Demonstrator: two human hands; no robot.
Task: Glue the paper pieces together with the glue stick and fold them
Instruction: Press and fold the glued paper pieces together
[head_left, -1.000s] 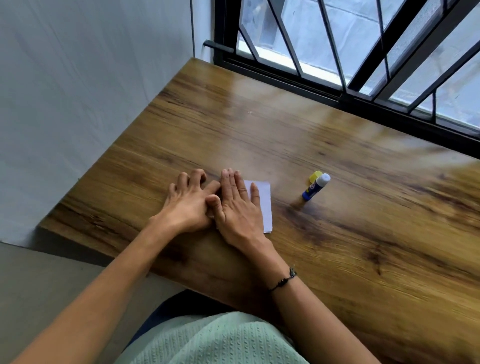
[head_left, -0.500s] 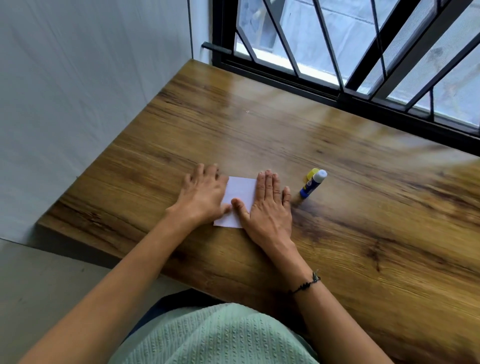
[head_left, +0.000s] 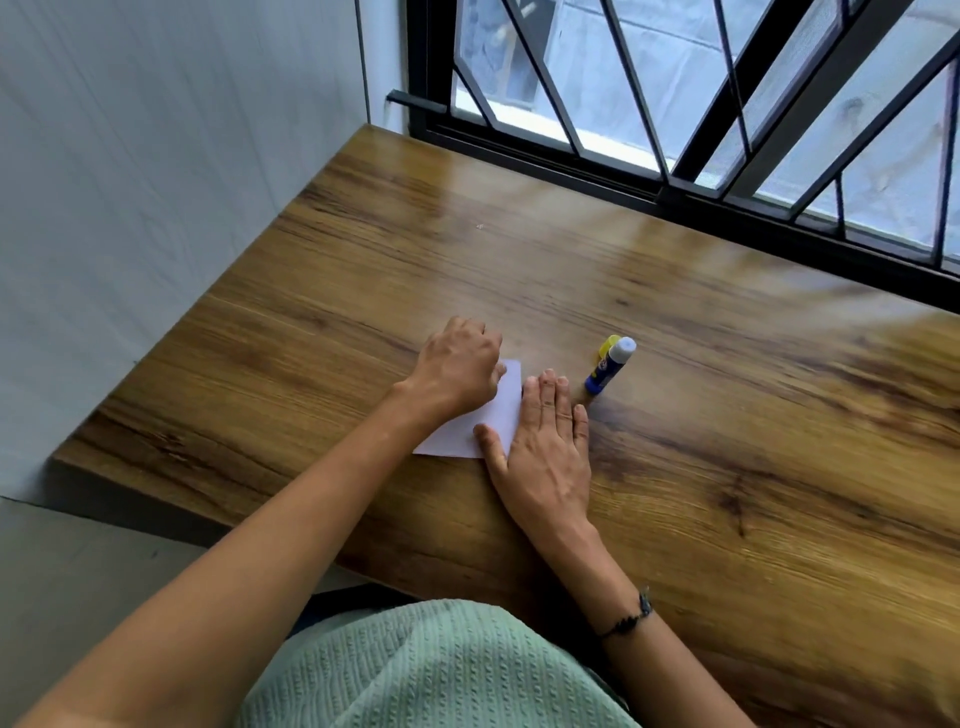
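A white paper piece (head_left: 491, 421) lies flat on the wooden table (head_left: 727, 415), near its front edge. My left hand (head_left: 457, 369) rests on the paper's far left corner with its fingers curled under; the back of the hand hides whether they pinch the paper. My right hand (head_left: 548, 447) lies flat, fingers together, palm down on the paper's right edge, with the thumb on the sheet. Just right of my right fingertips lies a blue glue stick (head_left: 605, 369) with a white tip, and its yellow cap (head_left: 608, 344) sits against it.
A white wall (head_left: 156, 182) runs along the table's left side. A black-barred window (head_left: 675, 104) lines the far edge. The table's left corner drops off to the floor (head_left: 62, 571).
Both hands have slid rightward across the paper. My left hand went from flat to curled at the far left corner, and my right hand moved to the right edge. The glue stick stayed put.
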